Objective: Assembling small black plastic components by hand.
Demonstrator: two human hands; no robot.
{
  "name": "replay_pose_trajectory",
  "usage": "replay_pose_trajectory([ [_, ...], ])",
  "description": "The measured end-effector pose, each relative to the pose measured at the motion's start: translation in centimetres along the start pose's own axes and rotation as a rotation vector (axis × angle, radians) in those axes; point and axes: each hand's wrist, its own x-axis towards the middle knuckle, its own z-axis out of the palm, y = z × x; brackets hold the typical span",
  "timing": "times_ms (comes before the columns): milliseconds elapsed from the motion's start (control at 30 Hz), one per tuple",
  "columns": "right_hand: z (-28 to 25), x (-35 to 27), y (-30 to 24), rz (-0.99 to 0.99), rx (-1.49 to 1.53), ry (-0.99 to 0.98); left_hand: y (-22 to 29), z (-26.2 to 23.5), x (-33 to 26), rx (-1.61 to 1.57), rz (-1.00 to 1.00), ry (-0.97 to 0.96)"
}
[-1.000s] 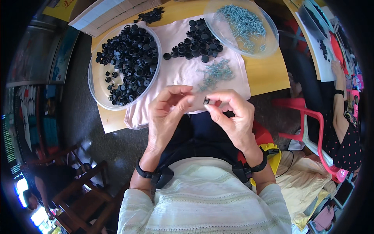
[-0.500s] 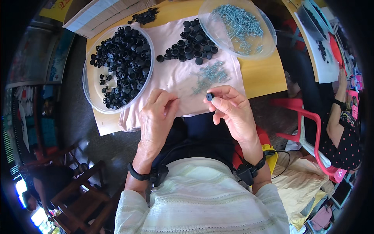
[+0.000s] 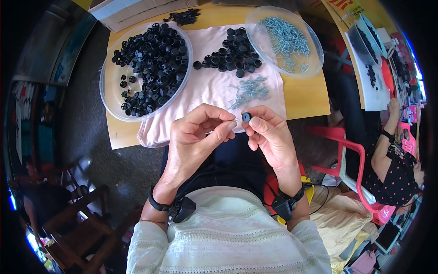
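My left hand [image 3: 195,137] pinches a thin silver screw [image 3: 236,119] between thumb and fingertips; most of it is hidden by the fingers. Close beside it, my right hand [image 3: 273,139] grips a small black plastic cap [image 3: 247,117] with a hole in its middle. The screw's end points toward the cap, and I cannot tell whether they touch. Just beyond my hands, a loose heap of silver screws [image 3: 250,90] lies on a pale pink cloth [image 3: 207,93]. Farther back on the cloth is a pile of black round caps [image 3: 232,54].
A clear round tub [image 3: 104,91] of black plastic parts stands at left. Another clear tub [image 3: 315,64] holds screws at the far right. Behind are a cardboard box [image 3: 132,13] and small black pieces [image 3: 185,17]. A person sits by a red chair [image 3: 362,155] at right.
My left hand has moved right toward my right hand, and the screw now shows at its fingertips. The cap has tilted so its holed face shows more. The whole view has shifted slightly.
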Motion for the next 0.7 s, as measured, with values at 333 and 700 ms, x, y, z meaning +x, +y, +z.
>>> replay_pose_trajectory([
  [333,1.2,-0.2,0.4,-0.038,-0.106,0.014,-0.4,-0.3,-0.6,0.34,0.2,0.044],
  [700,1.9,-0.6,0.8,-0.072,-0.296,0.075,0.5,0.0,-1.3,0.901,0.586,0.051],
])
